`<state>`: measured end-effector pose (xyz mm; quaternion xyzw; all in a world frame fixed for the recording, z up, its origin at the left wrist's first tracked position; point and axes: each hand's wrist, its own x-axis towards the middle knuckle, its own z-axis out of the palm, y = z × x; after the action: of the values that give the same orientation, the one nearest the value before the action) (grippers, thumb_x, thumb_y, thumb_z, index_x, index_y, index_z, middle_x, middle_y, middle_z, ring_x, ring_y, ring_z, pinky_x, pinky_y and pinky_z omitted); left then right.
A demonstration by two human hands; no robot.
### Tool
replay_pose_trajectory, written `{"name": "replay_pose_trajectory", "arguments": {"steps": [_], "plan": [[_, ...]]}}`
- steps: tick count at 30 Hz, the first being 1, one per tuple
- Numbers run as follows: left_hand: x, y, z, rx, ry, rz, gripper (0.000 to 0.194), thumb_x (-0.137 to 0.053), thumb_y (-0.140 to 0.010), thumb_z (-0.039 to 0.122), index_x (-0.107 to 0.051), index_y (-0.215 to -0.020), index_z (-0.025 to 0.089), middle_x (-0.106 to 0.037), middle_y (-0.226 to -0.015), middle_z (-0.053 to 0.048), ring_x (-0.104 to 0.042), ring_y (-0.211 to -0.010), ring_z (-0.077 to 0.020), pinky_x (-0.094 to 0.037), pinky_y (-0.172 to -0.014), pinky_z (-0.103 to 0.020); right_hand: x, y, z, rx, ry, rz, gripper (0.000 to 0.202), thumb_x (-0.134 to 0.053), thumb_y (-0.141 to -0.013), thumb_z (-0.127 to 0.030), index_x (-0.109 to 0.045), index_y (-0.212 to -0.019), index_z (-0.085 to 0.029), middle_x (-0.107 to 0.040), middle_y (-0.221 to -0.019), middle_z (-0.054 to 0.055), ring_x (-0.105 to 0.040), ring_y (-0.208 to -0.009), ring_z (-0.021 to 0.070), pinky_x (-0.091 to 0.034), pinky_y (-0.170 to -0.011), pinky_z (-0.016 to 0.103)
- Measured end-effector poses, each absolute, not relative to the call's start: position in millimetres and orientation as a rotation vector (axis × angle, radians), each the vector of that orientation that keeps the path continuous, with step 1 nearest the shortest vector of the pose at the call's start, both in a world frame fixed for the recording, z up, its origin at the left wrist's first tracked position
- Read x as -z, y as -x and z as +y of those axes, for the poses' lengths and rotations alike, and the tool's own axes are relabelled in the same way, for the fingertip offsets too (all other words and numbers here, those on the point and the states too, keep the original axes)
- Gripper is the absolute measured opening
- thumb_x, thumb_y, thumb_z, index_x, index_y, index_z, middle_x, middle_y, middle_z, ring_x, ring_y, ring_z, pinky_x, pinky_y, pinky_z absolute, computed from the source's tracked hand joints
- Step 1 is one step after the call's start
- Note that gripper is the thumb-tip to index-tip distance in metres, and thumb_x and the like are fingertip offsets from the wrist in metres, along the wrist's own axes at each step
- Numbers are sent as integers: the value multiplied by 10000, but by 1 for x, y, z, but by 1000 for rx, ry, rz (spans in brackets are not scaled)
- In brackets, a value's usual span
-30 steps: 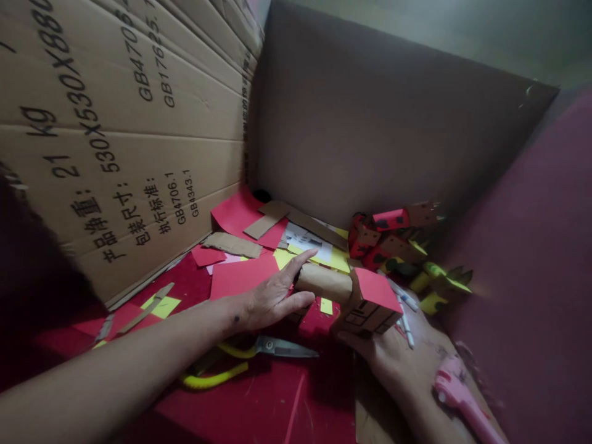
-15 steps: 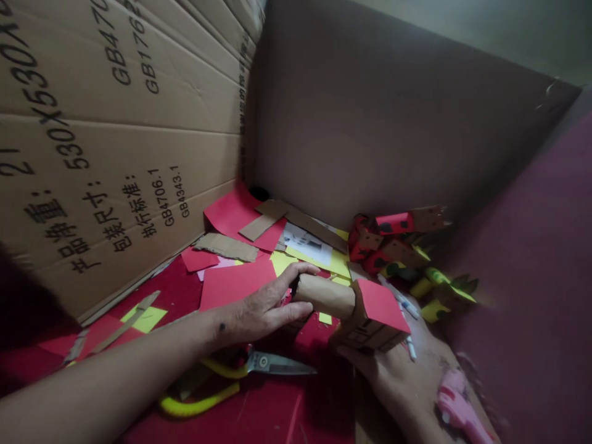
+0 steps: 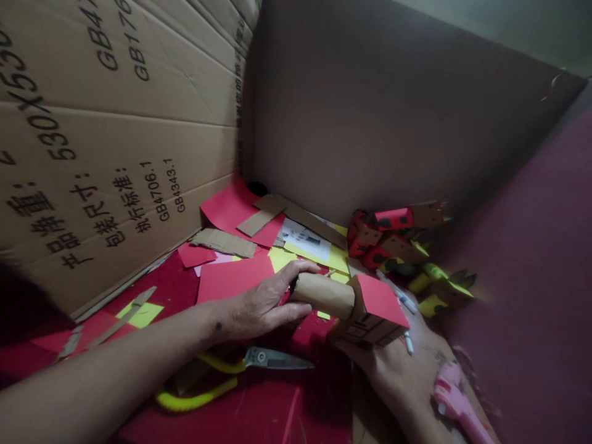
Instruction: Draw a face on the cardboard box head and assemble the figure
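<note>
My left hand (image 3: 272,299) is closed around the far left end of a brown cardboard tube (image 3: 324,295), thumb below and fingers above. The tube's right end meets a small cardboard box (image 3: 370,330) with a red paper top (image 3: 379,302) and dark lines drawn on its side. From below and the right, my right hand (image 3: 388,370) grips this box; most of its fingers are hidden behind it. Below the left forearm, yellow-handled scissors (image 3: 261,357) lie on the red surface with the blades pointing right.
Red paper sheets (image 3: 235,277), cardboard strips (image 3: 222,242) and a printed sheet (image 3: 305,239) lie behind my hands. Red and yellow paper-and-cardboard figures (image 3: 393,219) stand at the right. A pink glue gun (image 3: 456,401) and white pens (image 3: 400,293) lie nearby. A large carton (image 3: 198,117) rises at left.
The view has shifted slightly, so the surroundings sit a little further left. Both hands keep their hold on the tube and box, which stay joined in nearly the same pose.
</note>
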<state>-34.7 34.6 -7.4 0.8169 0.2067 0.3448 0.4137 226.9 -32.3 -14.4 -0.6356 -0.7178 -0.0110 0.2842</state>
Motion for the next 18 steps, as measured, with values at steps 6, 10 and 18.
{"name": "replay_pose_trajectory", "arguments": {"steps": [6, 10, 18], "plan": [[13, 30, 34, -988, -2146, 578, 499, -534, -921, 267, -296, -1360, 272, -546, -1102, -52, -552, -836, -158, -507, -793, -350, 6, -220, -34, 208, 1736, -1952, 529, -712, -737, -494, -621, -1234, -336, -726, -1100, 42, -582, -1182, 418, -482, -952, 563], [12, 27, 31, -1037, -2149, 605, 502, -536, -904, 250, -312, -1354, 272, -552, -1120, -62, -563, -950, -201, -510, -847, -392, 6, -220, -34, 224, 1739, -1945, 538, -723, -724, -514, -626, -1226, -346, -727, -1087, 37, -587, -1171, 423, -465, -979, 579], [8, 23, 20, -1081, -2193, 781, 554, -515, -903, 253, -272, -1400, 253, -537, -1217, -98, -540, -1136, -276, -487, -956, -466, 16, -226, -33, 104, 1703, -1941, 519, -725, -730, -513, -629, -1203, -321, -720, -1107, 50, -579, -1187, 402, -463, -980, 556]]}}
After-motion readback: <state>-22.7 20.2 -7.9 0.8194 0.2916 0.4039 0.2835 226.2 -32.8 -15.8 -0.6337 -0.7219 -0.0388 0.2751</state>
